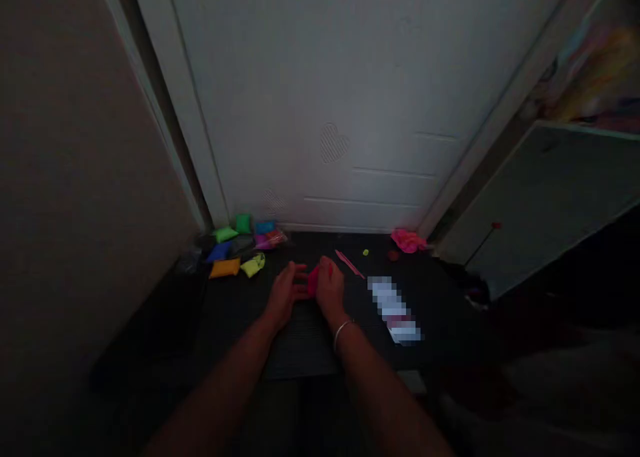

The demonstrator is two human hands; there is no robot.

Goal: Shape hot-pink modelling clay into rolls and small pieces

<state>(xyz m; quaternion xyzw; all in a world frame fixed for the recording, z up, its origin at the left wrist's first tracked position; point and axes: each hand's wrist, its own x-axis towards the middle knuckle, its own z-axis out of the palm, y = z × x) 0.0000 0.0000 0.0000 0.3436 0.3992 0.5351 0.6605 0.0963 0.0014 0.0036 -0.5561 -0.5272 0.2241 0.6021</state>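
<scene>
gripping the bright pink piece (pixel 313 282) in the curled right hand (pixel 331 288), just left of the pink sticks (pixel 350 264); holding the left hand (pixel 286 293) loosely open, fingers reaching to the piece. seeing coloured packets (pixel 225 268) well left of the sticks, a pale sheet (pixel 394 310) nearer and to their right.

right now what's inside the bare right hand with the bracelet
Part of a bright pink, soft-looking lump shows on the palm side of the right hand, which hides the rest.
</scene>
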